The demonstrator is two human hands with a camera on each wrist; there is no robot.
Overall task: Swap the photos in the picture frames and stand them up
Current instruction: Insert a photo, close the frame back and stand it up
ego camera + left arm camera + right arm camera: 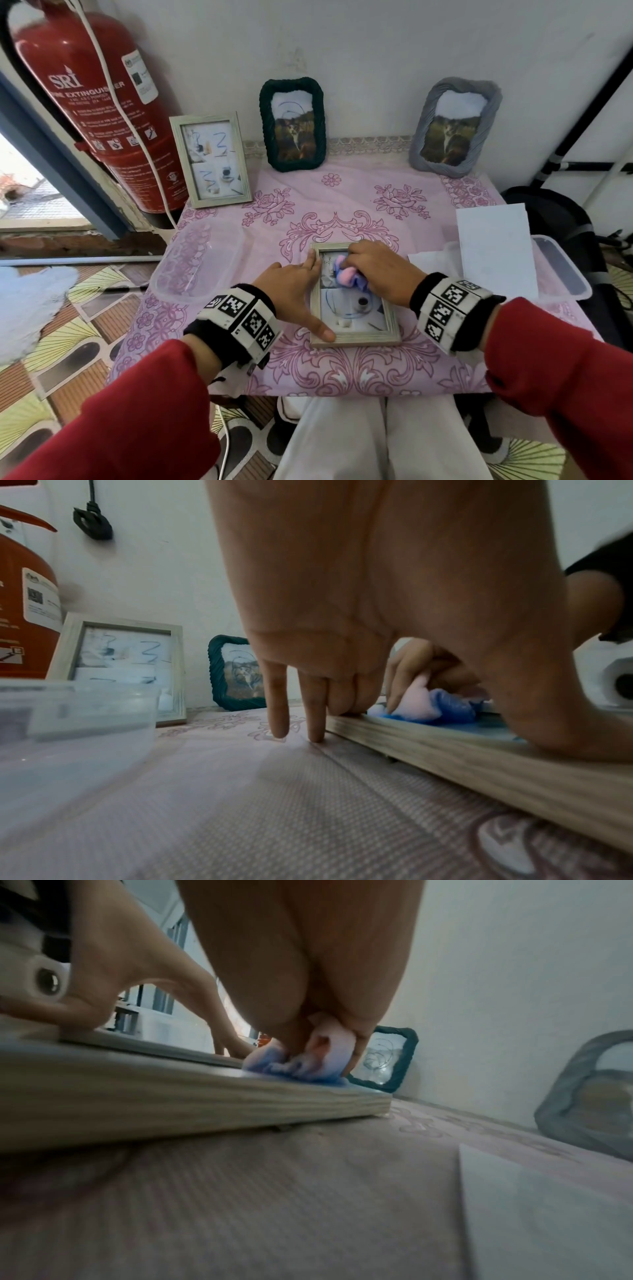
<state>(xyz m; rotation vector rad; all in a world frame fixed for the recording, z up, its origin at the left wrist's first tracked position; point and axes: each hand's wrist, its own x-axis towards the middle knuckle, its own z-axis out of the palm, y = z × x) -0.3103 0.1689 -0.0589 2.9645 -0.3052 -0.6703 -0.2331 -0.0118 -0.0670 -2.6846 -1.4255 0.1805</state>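
One frame (354, 337): flat on table (394, 370), long axis away from person.
Left hand (291, 294): fingers straight, pressing its left rail.
Right hand (380, 270): clutching cloth (346, 275) on the glass.

The pink floral-clothed desk (342, 205) has open cloth at centre, between the pale wooden frame lying flat (356, 337) and the back row. At 11 o'clock a standing pale wooden frame (210, 159), at 12 a dark green corded frame (291, 125) and at 1 a grey fabric frame (455, 125) block the wall. A clear plastic tub (195, 260) crowds 9 o'clock; white paper sheets (493, 246) over a second clear tub (561, 270) crowd 3.
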